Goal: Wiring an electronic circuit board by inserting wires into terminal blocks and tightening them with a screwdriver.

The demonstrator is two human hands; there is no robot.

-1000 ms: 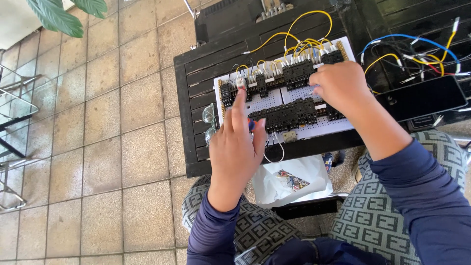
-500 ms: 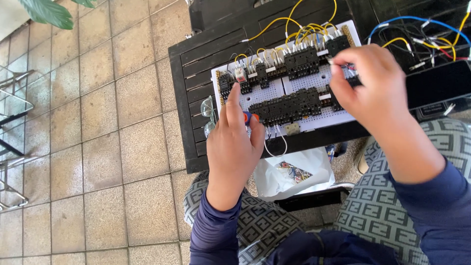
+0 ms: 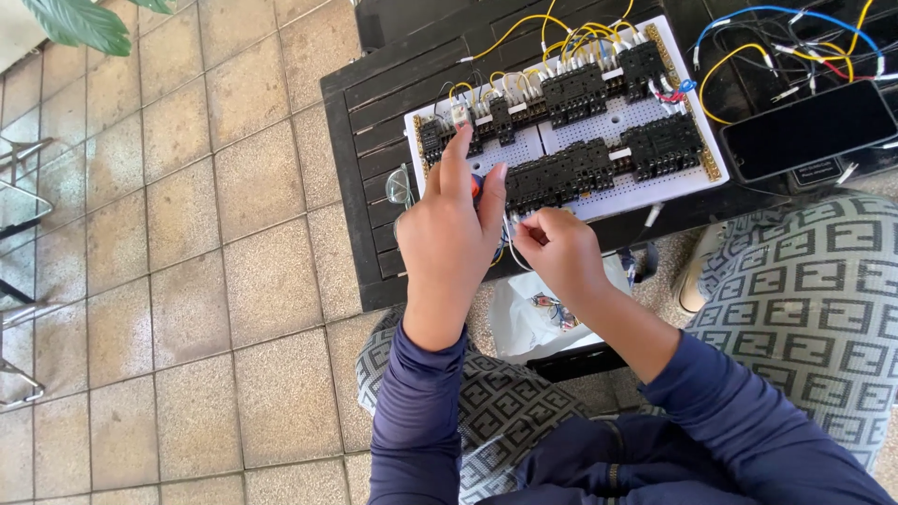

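A white perforated board carrying rows of black relay blocks and yellow wires lies on a dark slatted table. My left hand rests on the board's near left corner, fingers spread over a small red and blue part, index finger pointing at a clear relay. My right hand is at the board's near edge beside it, fingertips pinched on a thin white wire.
A black phone lies at the board's right, with loose blue, yellow and red wires behind it. A white bag sits under the table between my patterned knees. Tiled floor, a metal rack and plant leaves lie left.
My right hand has come down from the board's far right to its near edge beside my left hand and pinched a wire. The left hand stayed put.
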